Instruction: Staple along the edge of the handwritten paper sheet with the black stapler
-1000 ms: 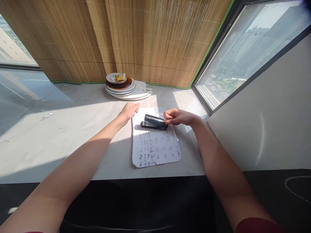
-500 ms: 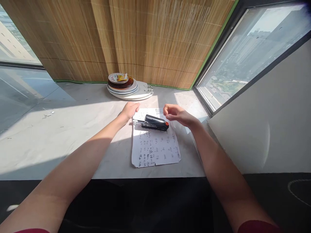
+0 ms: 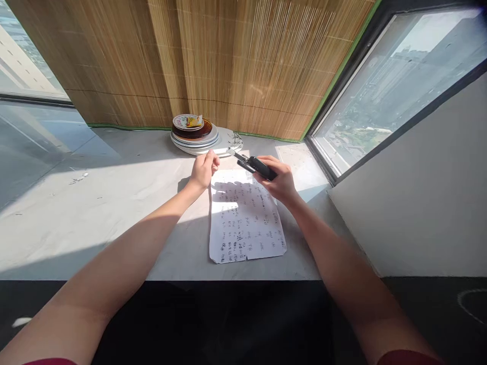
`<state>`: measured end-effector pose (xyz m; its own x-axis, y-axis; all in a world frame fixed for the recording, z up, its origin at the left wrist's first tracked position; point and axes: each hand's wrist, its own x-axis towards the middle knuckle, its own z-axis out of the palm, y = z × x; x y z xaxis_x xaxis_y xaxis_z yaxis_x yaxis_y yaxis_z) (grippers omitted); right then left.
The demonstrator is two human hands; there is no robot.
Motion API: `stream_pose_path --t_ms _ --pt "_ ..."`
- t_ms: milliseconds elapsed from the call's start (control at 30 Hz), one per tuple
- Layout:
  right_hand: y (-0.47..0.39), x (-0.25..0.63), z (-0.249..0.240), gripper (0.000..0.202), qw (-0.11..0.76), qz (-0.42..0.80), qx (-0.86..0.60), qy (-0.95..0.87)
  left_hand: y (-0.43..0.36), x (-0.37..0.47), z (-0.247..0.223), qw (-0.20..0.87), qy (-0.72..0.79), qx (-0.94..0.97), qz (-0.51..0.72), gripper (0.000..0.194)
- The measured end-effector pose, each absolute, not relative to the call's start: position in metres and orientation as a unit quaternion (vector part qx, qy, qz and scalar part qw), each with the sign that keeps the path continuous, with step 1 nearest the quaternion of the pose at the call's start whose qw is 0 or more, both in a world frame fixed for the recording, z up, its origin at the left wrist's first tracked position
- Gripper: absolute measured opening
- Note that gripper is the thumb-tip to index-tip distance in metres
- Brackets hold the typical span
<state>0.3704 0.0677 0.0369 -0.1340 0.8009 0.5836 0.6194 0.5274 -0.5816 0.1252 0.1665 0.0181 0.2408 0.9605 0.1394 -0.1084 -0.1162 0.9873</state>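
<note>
My right hand [image 3: 280, 178] grips a black stapler [image 3: 257, 166] above the upper right part of the handwritten paper. The stapler is opened out, with its metal part pointing up and left toward the plates. At the upper left corner of the sheet of paper [image 3: 247, 228] is my left hand [image 3: 203, 169], its fingers curled together. Whatever the left fingers hold, if anything, is too small or hidden to make out. The sheet lies flat on the pale counter, covered in rows of handwriting, with shadows across its upper half.
Behind the hands, a stack of plates [image 3: 196, 139] carries a small yellow packet [image 3: 194, 121] on top. A bamboo blind [image 3: 213, 61] hangs at the back. Small white scraps [image 3: 79, 178] lie on the counter [image 3: 114, 203] at left. A window [image 3: 365, 101] and white wall border the right.
My right hand has taken hold of the stapler and lifted it off the paper, tilting its metal end up. My left hand has turned slightly upward and remains closed near the sheet's corner.
</note>
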Motion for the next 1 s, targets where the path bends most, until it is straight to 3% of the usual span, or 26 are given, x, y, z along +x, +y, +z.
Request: stream_pose_path --t_ms 100,233,367,467,567,633,767,900,1000 --pt "0.067 0.37 0.034 0.037 0.453 -0.012 -0.46 -0.763 0.157 0.13 0.025 0.601 0.36 0.55 0.455 0.063" --pt "0.065 0.365 0.036 0.047 0.344 -0.101 -0.465 -0.81 0.152 0.133 0.026 0.692 0.356 0.529 0.339 0.072" --pt "0.064 0.36 0.041 0.048 0.29 -0.114 -0.465 -0.829 0.153 0.131 0.026 0.703 0.348 0.532 0.318 0.071" --pt "0.064 0.358 0.039 0.043 0.32 -0.1 -0.487 -0.807 0.156 0.13 0.025 0.679 0.345 0.561 0.324 0.068" --pt "0.066 0.359 0.035 0.039 0.396 -0.066 -0.514 -0.758 0.157 0.131 0.024 0.586 0.356 0.623 0.376 0.06" --pt "0.068 0.361 0.034 0.038 0.445 -0.043 -0.537 -0.715 0.154 0.132 0.022 0.466 0.354 0.702 0.405 0.049" --pt "0.072 0.368 0.034 0.041 0.493 -0.035 -0.587 -0.641 0.143 0.138 0.017 0.239 0.23 0.886 0.325 0.02" --pt "0.075 0.37 0.033 0.041 0.515 -0.013 -0.597 -0.615 0.135 0.141 0.011 0.145 0.12 0.964 0.188 0.026" --pt "0.075 0.368 0.033 0.031 0.522 0.024 -0.591 -0.614 0.138 0.139 0.01 0.141 0.122 0.968 0.168 0.023"
